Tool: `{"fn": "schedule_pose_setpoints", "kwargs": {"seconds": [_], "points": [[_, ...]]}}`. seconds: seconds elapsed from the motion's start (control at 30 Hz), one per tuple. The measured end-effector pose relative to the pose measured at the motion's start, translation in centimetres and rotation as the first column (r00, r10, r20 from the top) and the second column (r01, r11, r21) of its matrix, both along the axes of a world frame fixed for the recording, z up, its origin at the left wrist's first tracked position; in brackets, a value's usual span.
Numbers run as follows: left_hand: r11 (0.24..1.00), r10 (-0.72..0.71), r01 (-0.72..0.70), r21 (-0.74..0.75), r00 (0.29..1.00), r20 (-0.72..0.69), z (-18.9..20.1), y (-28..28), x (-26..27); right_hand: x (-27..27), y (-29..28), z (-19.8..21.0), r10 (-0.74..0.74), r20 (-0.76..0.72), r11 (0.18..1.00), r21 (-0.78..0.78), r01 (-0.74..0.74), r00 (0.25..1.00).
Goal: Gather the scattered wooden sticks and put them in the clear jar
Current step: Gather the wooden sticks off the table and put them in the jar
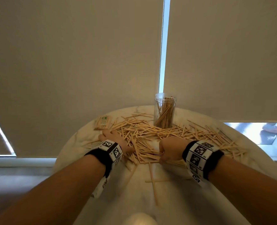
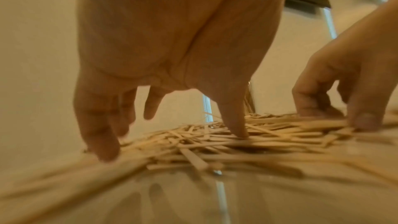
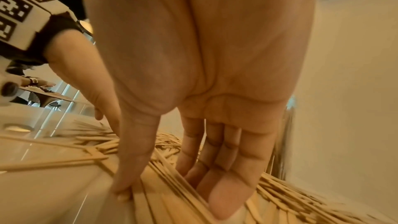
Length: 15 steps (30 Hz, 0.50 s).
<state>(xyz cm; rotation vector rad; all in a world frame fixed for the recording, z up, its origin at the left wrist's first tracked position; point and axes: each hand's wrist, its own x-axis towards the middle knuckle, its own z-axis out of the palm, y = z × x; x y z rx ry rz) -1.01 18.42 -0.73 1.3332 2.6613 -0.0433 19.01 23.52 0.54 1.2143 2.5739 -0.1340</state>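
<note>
With our left hand (image 1: pixel 113 137) spread flat and right hand (image 1: pixel 170 150) pinching aligned wooden sticks (image 1: pixel 144 132), we should square the bundle before lifting toward the clear jar (image 1: pixel 164 111).

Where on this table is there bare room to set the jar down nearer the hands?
Bare top lies at the near edge of the table, between the forearms, crossed only by a few stray sticks. Another bare strip runs left of the left hand, below the packet. The middle, from jar to right hand, is crowded.
</note>
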Motion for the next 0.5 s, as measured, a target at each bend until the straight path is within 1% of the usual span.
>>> {"fn": "schedule_pose_setpoints", "kwargs": {"seconds": [0.07, 0.13, 0.17, 0.2, 0.37, 0.43, 0.5], "points": [[0.998, -0.056, 0.057, -0.03, 0.998, 0.009, 0.6, -0.2, 0.0, 0.3, 0.0, 0.0, -0.006, -0.015, 1.0, -0.009, 0.006, 1.0], [0.988, -0.141, 0.145, -0.06, 0.987, 0.073, 0.4, 0.4, -0.4, 0.4, 0.0, -0.1, -0.015, -0.03, 1.0, -0.016, 0.014, 0.999], [0.982, -0.173, 0.179, -0.064, 0.98, 0.096, 0.4, 0.4, -0.4, 0.5, 0.0, -0.1, -0.023, -0.035, 1.0, -0.019, 0.022, 0.999], [0.98, -0.189, 0.194, -0.035, 0.976, 0.111, 0.5, 0.4, -0.2, 0.5, 0.0, -0.1, -0.032, -0.039, 0.999, -0.019, 0.031, 0.999], [0.982, -0.177, 0.183, -0.043, 0.979, 0.103, 0.9, 0.4, 0.4, 0.6, -0.2, -0.1, -0.074, -0.03, 0.997, -0.017, 0.074, 0.997], [0.986, -0.161, 0.164, -0.041, 0.985, 0.065, 1.0, 0.0, 0.4, 0.6, -0.6, 0.0, -0.085, -0.031, 0.996, -0.011, 0.085, 0.996], [0.992, -0.113, 0.113, -0.061, 0.994, 0.001, 0.8, -0.7, 0.6, 0.7, -1.0, 0.0, -0.093, -0.027, 0.996, -0.007, 0.093, 0.995]]}}
